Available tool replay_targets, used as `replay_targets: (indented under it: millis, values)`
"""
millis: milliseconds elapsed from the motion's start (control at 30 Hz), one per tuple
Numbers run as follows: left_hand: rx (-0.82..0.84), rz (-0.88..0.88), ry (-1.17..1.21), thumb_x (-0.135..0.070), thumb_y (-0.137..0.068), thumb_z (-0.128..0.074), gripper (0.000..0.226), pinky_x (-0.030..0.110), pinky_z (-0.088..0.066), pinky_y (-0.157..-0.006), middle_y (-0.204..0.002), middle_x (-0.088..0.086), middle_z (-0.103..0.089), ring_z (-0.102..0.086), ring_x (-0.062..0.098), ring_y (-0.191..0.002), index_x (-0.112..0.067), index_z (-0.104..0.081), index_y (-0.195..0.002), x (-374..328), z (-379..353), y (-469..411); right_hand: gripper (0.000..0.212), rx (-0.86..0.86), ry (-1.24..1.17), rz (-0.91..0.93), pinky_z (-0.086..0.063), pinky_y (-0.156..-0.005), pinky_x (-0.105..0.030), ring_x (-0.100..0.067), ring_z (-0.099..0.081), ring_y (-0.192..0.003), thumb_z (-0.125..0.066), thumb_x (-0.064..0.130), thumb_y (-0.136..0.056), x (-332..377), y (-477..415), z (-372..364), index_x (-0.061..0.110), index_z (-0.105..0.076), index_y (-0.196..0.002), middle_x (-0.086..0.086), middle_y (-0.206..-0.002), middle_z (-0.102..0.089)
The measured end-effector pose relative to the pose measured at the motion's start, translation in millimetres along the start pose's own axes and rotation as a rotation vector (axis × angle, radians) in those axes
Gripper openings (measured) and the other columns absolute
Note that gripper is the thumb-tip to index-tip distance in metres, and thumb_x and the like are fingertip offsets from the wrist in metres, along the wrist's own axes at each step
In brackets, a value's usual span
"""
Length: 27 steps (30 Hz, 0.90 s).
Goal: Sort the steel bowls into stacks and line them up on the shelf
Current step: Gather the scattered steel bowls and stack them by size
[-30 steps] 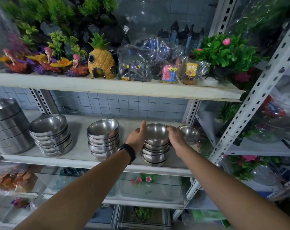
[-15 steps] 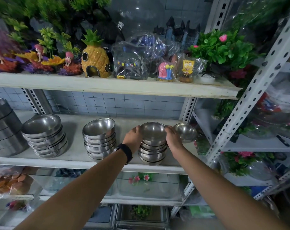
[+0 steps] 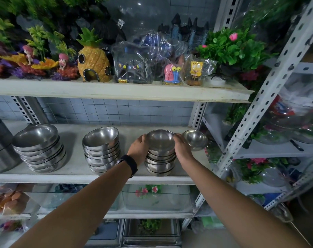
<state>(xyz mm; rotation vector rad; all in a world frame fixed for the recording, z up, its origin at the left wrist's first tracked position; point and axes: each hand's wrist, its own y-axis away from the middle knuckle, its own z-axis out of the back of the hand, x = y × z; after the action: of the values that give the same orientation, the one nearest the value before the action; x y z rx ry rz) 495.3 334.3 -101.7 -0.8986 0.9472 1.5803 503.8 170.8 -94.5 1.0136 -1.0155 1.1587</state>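
On the white middle shelf (image 3: 75, 173) stand several stacks of steel bowls. My left hand (image 3: 139, 148) and my right hand (image 3: 183, 148) clasp the small bowl stack (image 3: 160, 154) from either side, near its top. A single small bowl (image 3: 195, 139) sits just right of it, behind my right hand. Left of my hands are a medium bowl stack (image 3: 101, 149) and a wider bowl stack (image 3: 38, 148). A stack of large steel pans (image 3: 0, 144) stands at the far left edge, partly cut off.
The upper shelf (image 3: 116, 90) close above holds a pineapple house ornament (image 3: 93, 59), wrapped figurines and plastic plants. A perforated white rack post (image 3: 270, 97) slants down on the right. Glass tanks (image 3: 155, 197) sit on the shelf below.
My thumb has come down from the rim, and both hands now press the sides of the small stack. The stack stays in about the same place on the shelf.
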Motion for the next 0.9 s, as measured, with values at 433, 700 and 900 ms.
replay_targets:
  millis: [433,700,900]
  values:
    - [0.013,0.028,0.032,-0.059,-0.086,-0.021,0.058,0.051,-0.051,-0.095,-0.112,0.016,-0.067,-0.063,0.035,-0.103,-0.025,-0.063,-0.108,-2,3,1,0.024,-0.014,-0.044,0.006,-0.041,-0.074,-0.027,-0.016,-0.055,-0.094,-0.041,0.026,-0.106,-7,-6,-2,0.012,-0.061,-0.103,0.002,-0.096,-0.060]
    - [0.008,0.003,0.045,-0.057,-0.093,-0.024,0.055,0.036,-0.044,-0.075,-0.086,0.004,-0.060,-0.055,0.026,-0.081,-0.023,-0.063,-0.110,-4,3,6,0.029,-0.014,-0.057,0.001,-0.042,-0.075,-0.027,-0.017,-0.057,-0.093,-0.038,0.023,-0.105,-13,-11,-2,0.007,-0.062,-0.107,0.001,-0.096,-0.061]
    - [-0.015,-0.011,0.052,-0.051,-0.098,-0.028,0.048,0.036,-0.046,-0.072,-0.090,0.008,-0.066,-0.059,0.027,-0.081,-0.022,-0.065,-0.103,0,3,-1,0.032,-0.006,-0.015,-0.004,-0.047,-0.086,-0.034,-0.020,-0.060,-0.102,-0.040,0.027,-0.104,-8,-11,-1,0.010,-0.064,-0.114,-0.005,-0.109,-0.065]
